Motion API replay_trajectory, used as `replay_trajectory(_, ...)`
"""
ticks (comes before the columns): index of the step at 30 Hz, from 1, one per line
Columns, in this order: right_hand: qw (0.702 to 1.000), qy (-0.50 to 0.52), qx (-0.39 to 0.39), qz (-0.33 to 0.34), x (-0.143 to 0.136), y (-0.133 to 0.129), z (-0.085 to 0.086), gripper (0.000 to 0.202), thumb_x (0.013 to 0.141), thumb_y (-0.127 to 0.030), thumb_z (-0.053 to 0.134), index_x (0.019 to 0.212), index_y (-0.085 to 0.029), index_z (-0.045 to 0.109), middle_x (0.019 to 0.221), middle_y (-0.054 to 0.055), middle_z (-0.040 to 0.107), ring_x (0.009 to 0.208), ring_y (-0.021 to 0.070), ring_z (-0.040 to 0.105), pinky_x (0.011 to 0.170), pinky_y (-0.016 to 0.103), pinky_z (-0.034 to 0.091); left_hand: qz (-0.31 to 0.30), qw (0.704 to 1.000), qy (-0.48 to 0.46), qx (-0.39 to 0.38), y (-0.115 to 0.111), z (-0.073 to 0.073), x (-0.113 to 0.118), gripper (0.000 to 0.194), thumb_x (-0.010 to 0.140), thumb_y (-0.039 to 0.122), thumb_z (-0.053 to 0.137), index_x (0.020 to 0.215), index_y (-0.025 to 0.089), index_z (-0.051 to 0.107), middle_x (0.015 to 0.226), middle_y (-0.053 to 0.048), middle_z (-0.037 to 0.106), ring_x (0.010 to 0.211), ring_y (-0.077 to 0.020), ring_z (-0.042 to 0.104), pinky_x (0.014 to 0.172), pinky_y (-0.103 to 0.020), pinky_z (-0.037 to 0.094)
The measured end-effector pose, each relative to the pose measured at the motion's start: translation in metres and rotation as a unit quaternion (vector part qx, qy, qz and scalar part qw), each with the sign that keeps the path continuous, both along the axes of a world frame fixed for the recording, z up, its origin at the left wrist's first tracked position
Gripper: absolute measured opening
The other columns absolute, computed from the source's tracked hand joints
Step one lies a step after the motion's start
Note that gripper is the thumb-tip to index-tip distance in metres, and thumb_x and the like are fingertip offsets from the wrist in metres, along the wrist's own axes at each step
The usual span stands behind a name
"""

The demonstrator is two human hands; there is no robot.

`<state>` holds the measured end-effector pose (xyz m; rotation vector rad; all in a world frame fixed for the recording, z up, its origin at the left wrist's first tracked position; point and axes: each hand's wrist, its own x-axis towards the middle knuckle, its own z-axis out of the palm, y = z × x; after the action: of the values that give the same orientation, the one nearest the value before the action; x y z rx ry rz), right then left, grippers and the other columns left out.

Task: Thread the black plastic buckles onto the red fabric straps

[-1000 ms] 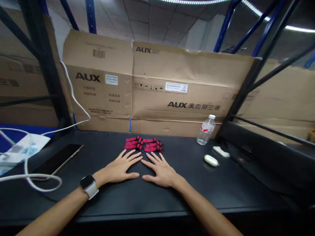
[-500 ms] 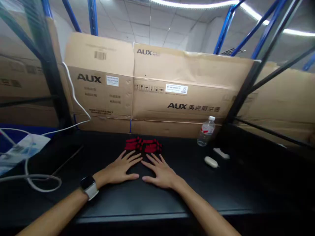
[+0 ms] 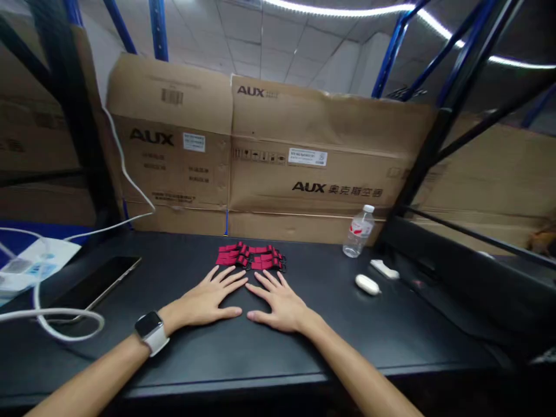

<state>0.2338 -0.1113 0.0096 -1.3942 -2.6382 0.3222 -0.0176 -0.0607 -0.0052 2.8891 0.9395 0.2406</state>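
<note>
My left hand [image 3: 208, 300] lies flat on the black table [image 3: 243, 359], fingers spread, holding nothing. Beside it, my right hand [image 3: 280, 304] rests palm down with its fingers apart, also holding nothing. The two hands are close together but not touching. Just beyond the fingertips sit red straps with black buckles [image 3: 232, 255], in two neighbouring bunches. A watch with a pale band [image 3: 152, 333] is on my left wrist.
A phone [image 3: 102, 284], a white cable [image 3: 69, 336] and a printed sheet [image 3: 41, 263] are at the left. A water bottle [image 3: 359, 231] and two white objects [image 3: 367, 284] stand or lie at the right. Cardboard boxes [image 3: 269, 191] line the back between rack posts.
The view has shifted slightly and looks sharper and darker. Both hands stay flat in the same place on the table.
</note>
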Motion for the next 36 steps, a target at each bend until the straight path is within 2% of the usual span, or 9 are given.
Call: replay_trajectory(36,1.0,0.003,0.008,0.0,0.0002,0.0002,-0.0007,0.074,0.083,-0.072,0.034,0.146,-0.032,0.027,0.156,0.002,0.017,0.144,0.0269,0.009,0.115,0.052,0.003,0.004,1.0,0.005,0.003,0.002,-0.003,-0.0005,0.07,0.087,0.067,0.035,0.148,0.036,0.017,0.155,0.001,0.021,0.143,-0.0277,0.016,0.115,-0.051,0.006)
